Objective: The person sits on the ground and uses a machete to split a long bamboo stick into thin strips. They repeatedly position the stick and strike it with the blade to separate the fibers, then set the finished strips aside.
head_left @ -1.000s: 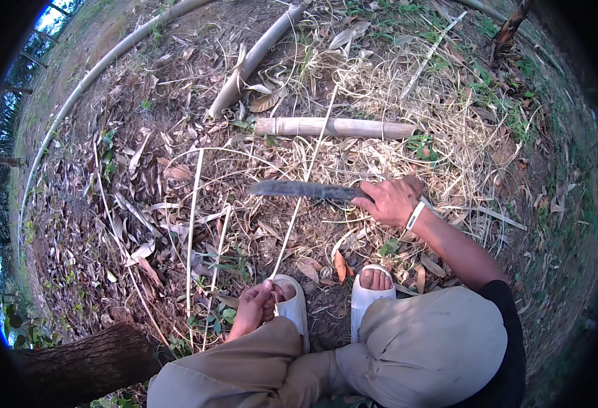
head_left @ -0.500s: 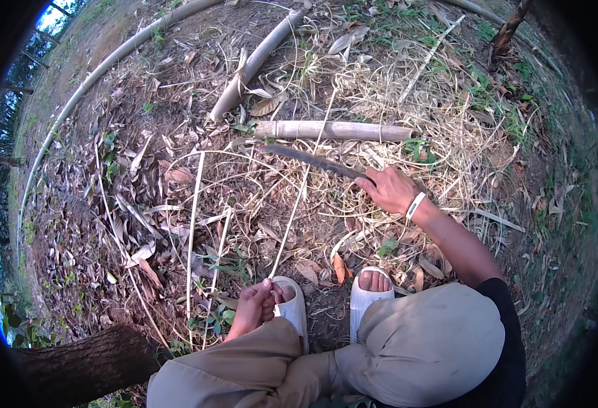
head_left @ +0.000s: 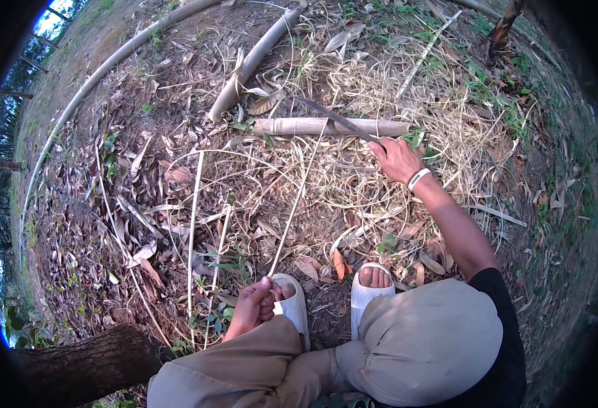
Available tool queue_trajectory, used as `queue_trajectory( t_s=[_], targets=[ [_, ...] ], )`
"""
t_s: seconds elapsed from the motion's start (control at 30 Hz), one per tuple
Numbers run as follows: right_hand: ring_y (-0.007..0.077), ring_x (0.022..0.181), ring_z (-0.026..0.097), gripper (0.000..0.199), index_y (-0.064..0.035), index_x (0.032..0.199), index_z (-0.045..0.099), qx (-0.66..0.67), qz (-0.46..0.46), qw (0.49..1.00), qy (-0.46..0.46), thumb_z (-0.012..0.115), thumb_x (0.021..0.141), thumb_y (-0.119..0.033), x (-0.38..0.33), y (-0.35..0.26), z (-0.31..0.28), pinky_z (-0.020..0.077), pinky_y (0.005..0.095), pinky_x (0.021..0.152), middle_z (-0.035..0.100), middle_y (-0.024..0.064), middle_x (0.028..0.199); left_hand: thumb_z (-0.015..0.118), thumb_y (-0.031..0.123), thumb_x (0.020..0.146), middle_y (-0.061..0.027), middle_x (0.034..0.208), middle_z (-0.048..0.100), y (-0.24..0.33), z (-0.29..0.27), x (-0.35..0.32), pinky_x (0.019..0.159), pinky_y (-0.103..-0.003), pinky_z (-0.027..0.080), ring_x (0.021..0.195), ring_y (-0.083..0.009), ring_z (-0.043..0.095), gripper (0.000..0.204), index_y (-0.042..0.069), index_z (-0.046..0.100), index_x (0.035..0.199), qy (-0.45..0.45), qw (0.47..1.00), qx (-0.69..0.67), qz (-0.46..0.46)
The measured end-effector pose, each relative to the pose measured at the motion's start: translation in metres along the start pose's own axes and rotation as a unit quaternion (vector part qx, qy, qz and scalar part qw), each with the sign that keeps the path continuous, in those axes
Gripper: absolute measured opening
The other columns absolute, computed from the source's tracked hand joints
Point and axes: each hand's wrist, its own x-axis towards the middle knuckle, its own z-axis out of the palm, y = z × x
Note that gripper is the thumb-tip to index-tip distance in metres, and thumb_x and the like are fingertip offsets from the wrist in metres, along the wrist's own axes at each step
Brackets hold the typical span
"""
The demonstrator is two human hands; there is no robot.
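Right hand (head_left: 397, 158) grips a long knife (head_left: 333, 117) over a bamboo section (head_left: 329, 126); left hand (head_left: 252, 306) pinches a thin strip (head_left: 299, 197).

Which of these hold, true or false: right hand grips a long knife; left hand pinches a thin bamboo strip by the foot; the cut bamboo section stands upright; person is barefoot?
1. The right hand grips a long dark knife. True.
2. The left hand pinches a thin bamboo strip beside the foot. True.
3. The cut bamboo section stands upright. False: it lies flat on the ground, crosswise, beyond the right hand.
4. The person is barefoot. False: both feet wear white slide sandals.
5. The right wrist is bare. False: it wears a white wristband.
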Motion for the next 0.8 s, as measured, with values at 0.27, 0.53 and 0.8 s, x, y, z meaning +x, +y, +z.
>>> queue_trajectory(
  t_s=[0.27,0.53,0.8],
  targets=[
    [0.0468,0.082,0.066,0.059,-0.0074,0.102,0.066,-0.042,0.021,0.999,0.018,0.038,0.098,-0.059,0.007,0.023,0.005,0.0526,0.0539,0.079,0.066,0.0277,0.080,0.049,0.035,0.104,0.0070,0.057,0.030,0.003,-0.002,0.000,0.039,-0.021,0.017,0.042,-0.0029,0.022,0.037,0.003,0.058,0.089,-0.013,1.000,-0.015,-0.024],
    [0.0491,0.083,0.065,0.058,-0.0036,0.097,0.067,-0.037,0.005,0.998,0.041,0.039,0.100,-0.055,0.019,0.035,-0.004,0.0510,0.0565,0.079,0.066,0.0258,0.076,0.047,0.038,0.104,0.0071,0.057,0.029,-0.001,-0.006,-0.007,0.040,-0.021,0.018,0.044,-0.0029,0.022,0.040,0.002,0.058,0.092,-0.019,1.000,0.000,-0.024],
    [0.0450,0.088,0.067,0.062,-0.0023,0.106,0.066,-0.044,0.097,0.994,-0.031,0.035,0.100,-0.056,0.014,0.010,-0.029,0.0530,0.0557,0.078,0.068,0.0268,0.086,0.045,0.039,0.104,0.0085,0.058,0.027,0.010,-0.002,-0.012,0.040,-0.022,0.018,0.044,-0.0031,0.020,0.041,0.002,0.059,0.092,-0.007,0.999,0.027,-0.037]
  ],
)
